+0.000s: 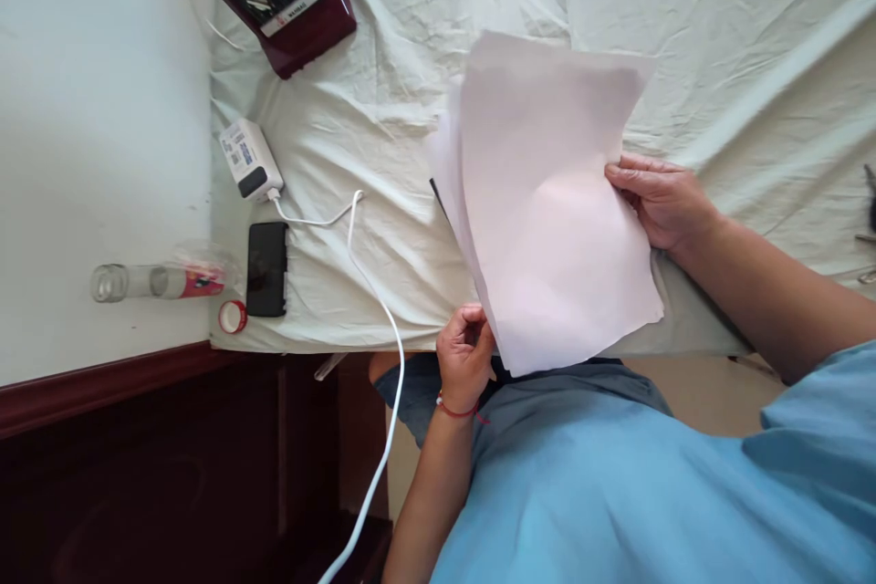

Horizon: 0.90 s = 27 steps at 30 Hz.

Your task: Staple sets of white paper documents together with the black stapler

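A loose stack of white paper sheets (554, 210) is held up over the near edge of the cloth-covered table, its top sheet bowed and blank. My right hand (663, 201) pinches the stack's right edge, thumb on top and fingers behind. At the lower left corner, my left hand (466, 356) grips the sheets with curled fingers; a red string circles that wrist. Along the left side the sheets fan slightly apart. A thin dark edge (438, 197) peeks out behind them, and what it belongs to is hidden.
A wrinkled pale cloth (383, 137) covers the table. To the left are a dark red fan (301, 9), a white power adapter (251, 158) with a cable (383, 301), a black phone (266, 269), a clear bottle (164, 281) and a red cap (233, 317). Keys (869, 237) lie far right.
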Each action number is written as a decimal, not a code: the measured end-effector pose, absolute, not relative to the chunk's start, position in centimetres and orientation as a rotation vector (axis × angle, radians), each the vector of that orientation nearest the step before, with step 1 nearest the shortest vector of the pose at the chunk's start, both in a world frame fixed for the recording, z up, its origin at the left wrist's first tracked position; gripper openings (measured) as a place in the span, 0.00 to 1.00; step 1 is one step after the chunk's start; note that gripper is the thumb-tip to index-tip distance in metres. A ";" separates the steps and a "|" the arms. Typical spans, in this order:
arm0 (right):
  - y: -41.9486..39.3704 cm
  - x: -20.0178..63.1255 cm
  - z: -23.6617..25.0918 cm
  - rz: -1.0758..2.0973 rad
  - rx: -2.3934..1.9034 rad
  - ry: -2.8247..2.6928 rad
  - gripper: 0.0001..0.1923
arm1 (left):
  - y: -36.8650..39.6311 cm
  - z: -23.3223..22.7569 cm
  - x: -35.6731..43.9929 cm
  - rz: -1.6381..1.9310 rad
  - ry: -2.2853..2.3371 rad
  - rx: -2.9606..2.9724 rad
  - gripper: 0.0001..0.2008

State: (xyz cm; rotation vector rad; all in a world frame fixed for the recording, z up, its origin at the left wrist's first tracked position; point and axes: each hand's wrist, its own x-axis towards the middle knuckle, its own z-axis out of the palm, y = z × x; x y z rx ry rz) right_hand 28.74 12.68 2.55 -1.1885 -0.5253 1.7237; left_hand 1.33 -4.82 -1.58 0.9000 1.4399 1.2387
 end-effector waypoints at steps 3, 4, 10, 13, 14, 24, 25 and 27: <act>12.7 28.8 2.4 1.723 -1.204 -0.541 0.08 | -4.9 -1.7 1.6 1.251 1.472 0.882 0.22; 12.8 28.8 2.3 1.717 -1.209 -0.552 0.07 | -5.0 -1.7 1.8 1.273 1.487 0.874 0.23; 12.8 28.8 2.1 1.693 -1.268 -0.617 0.06 | -4.8 -1.8 2.0 1.395 1.466 0.890 0.19; 12.7 28.7 2.4 1.704 -1.244 -0.589 0.04 | -5.0 -1.8 1.6 1.320 1.449 0.977 0.16; 12.6 28.7 2.5 1.712 -1.232 -0.580 0.04 | -5.1 -1.8 1.4 1.300 1.449 1.008 0.15; 12.7 28.8 2.0 1.687 -1.252 -0.635 0.08 | -5.1 -1.5 0.6 1.312 1.353 1.213 0.19; 12.7 28.8 1.9 1.683 -1.260 -0.658 0.08 | -5.0 -1.4 0.7 1.307 1.356 1.237 0.15; 12.8 28.9 1.7 1.681 -1.265 -0.689 0.09 | -4.8 -1.4 0.8 1.297 1.362 1.254 0.10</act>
